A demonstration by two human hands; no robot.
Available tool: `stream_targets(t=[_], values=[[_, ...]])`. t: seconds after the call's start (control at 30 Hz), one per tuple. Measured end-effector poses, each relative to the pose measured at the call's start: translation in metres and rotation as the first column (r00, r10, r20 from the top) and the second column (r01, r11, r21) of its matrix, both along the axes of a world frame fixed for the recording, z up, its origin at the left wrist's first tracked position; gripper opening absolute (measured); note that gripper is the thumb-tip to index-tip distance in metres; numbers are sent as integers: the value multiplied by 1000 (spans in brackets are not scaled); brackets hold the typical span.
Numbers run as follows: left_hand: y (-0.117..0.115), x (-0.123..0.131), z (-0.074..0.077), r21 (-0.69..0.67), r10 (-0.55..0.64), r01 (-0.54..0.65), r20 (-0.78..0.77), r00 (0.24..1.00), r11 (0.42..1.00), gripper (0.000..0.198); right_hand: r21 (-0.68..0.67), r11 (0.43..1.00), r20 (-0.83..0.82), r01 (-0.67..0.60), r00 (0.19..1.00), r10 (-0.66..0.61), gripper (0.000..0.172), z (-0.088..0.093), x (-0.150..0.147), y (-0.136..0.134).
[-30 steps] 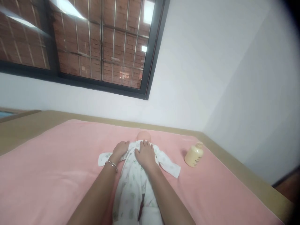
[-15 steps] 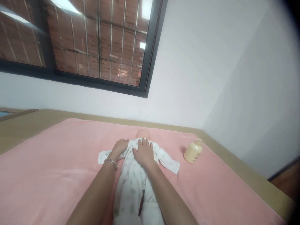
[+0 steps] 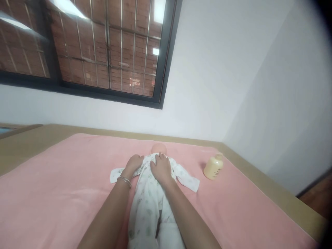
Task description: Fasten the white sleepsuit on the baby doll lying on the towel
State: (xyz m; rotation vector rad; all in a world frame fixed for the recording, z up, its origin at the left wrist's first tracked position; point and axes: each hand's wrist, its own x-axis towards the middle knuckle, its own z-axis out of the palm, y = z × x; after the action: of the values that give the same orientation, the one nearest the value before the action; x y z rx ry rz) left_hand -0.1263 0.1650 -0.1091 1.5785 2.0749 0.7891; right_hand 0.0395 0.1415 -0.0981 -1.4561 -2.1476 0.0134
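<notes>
A baby doll lies on its back on a pink blanket, dressed in a white printed sleepsuit with sleeves spread to both sides. My left hand, with a silver bracelet at the wrist, rests on the suit's left shoulder with its fingers curled onto the cloth. My right hand lies on the chest just below the doll's neck, fingers bent down on the fabric. Only the top of the doll's head shows past my hands.
A cream-yellow lotion bottle lies on the blanket to the right of the doll. The blanket covers a tan bed set against white walls, and a barred window faces a brick wall.
My right hand has drawn its fingers together a little nearer the doll's neck. The view has shifted slightly. My left hand stays where it was.
</notes>
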Motion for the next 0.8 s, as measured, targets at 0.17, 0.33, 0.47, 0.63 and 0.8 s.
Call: stream_targets(t=[0.17, 0.33, 0.47, 0.63, 0.8], values=[[2, 6, 3, 51, 70, -67, -64, 996, 996, 26, 108, 984, 80, -141, 988, 133, 20, 2, 31, -54], [-3, 38, 21, 202, 99, -60, -189, 977, 978, 20, -24, 982, 262, -189, 947, 189, 12, -17, 54, -119], [-15, 72, 30, 178, -206, 268, -306, 929, 947, 21, -63, 995, 399, -81, 912, 99, 22, -26, 45, -133], [-22, 91, 26, 222, -140, 289, -515, 846, 931, 23, -33, 999, 464, -31, 885, 43, 17, -25, 35, -121], [-20, 91, 22, 234, -110, 268, -526, 843, 935, 22, 40, 980, 403, -194, 901, 161, 6, -33, 40, -115]])
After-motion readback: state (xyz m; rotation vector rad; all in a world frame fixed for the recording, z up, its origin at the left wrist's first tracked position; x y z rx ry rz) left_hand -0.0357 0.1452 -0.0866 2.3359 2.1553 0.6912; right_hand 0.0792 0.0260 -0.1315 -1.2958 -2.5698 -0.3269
